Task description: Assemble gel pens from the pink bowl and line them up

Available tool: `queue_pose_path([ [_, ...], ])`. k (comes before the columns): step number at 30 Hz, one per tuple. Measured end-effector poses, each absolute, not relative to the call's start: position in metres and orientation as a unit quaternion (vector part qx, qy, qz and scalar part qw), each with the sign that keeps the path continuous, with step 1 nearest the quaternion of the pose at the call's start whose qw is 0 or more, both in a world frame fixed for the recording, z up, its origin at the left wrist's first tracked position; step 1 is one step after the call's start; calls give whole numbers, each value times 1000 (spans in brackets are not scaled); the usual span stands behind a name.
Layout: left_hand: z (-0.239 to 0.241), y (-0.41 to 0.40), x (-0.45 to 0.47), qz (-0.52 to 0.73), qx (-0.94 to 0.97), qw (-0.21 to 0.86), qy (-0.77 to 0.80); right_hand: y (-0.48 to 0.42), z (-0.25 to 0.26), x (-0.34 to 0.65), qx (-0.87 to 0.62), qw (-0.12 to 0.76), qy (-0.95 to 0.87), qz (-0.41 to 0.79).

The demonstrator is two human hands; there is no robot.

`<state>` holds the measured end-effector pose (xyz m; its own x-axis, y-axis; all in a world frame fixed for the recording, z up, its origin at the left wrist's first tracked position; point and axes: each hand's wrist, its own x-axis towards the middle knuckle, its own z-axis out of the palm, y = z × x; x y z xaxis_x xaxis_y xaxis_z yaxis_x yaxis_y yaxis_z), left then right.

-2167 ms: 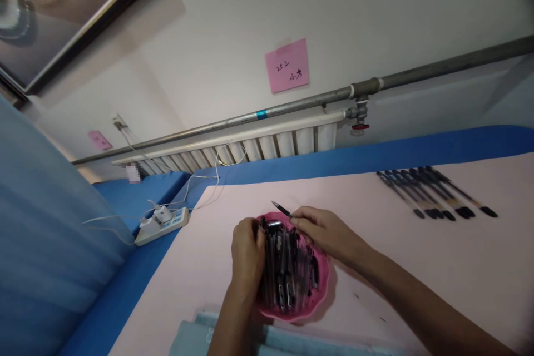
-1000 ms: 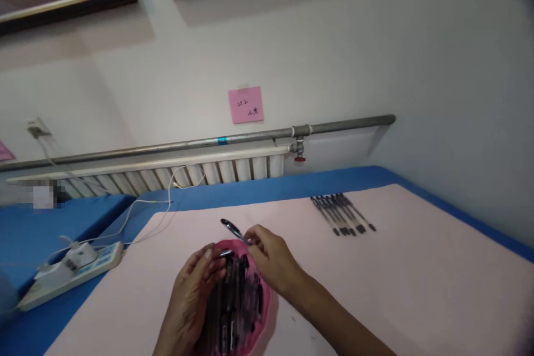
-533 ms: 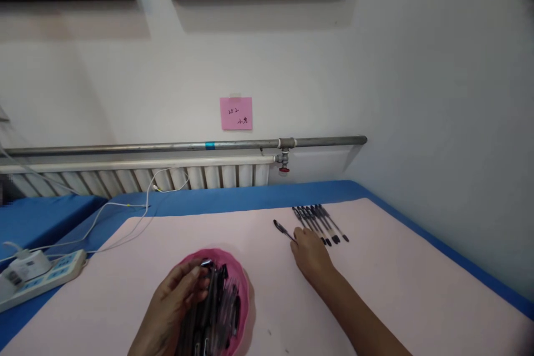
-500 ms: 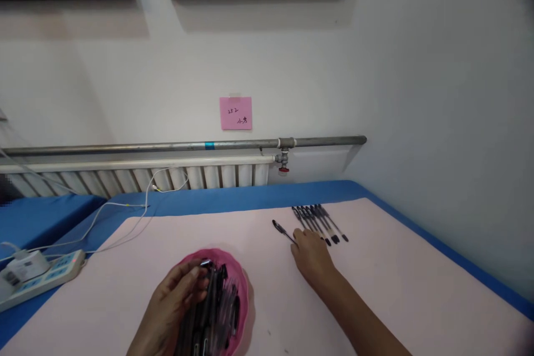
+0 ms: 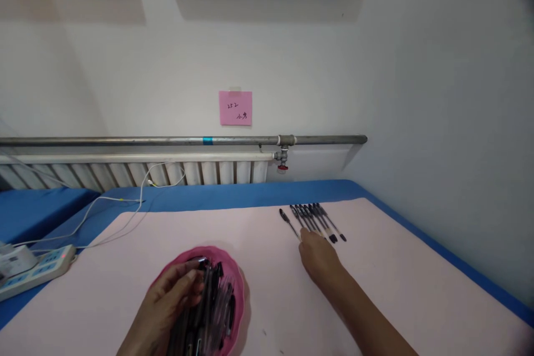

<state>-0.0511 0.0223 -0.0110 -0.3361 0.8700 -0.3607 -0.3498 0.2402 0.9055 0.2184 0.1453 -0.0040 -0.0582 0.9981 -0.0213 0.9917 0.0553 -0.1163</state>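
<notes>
My right hand (image 5: pixel 319 256) pinches the lower end of a black-capped pen (image 5: pixel 288 222), whose cap points away from me, just left of a row of similar pens (image 5: pixel 314 218). Those pens lie side by side, slanted, on the pink sheet; my hand hides some of their near ends. My left hand (image 5: pixel 171 295) is over a pink bowl (image 5: pixel 241 295), its fingers closed on a pen with a shiny dark cap (image 5: pixel 202 261) showing past the fingertips. Several black and clear pens (image 5: pixel 217 306) fill the bowl.
A pink sheet (image 5: pixel 267 289) covers the blue table (image 5: pixel 250 194). At the left lie a white power strip (image 5: pixel 45 268) and white cables (image 5: pixel 89 217). Behind are a radiator (image 5: pixel 208 172), a pipe (image 5: pixel 125 141) with a red-handled valve (image 5: pixel 282 167), and a pink note (image 5: pixel 236 108).
My right hand has moved the pen rightward and slightly away from me, closer to the row. My left hand stays over the bowl. The camera view has tilted slightly.
</notes>
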Motion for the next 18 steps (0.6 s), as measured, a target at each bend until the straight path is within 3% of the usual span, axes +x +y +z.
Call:
queue_pose_path([
  [11,-11,23,-49,576,229,511,596,152,-2,228,-692,50,-719,28],
  [18,-3,24,-61,621,244,452,592,135,4,190,-606,100,-787,60],
])
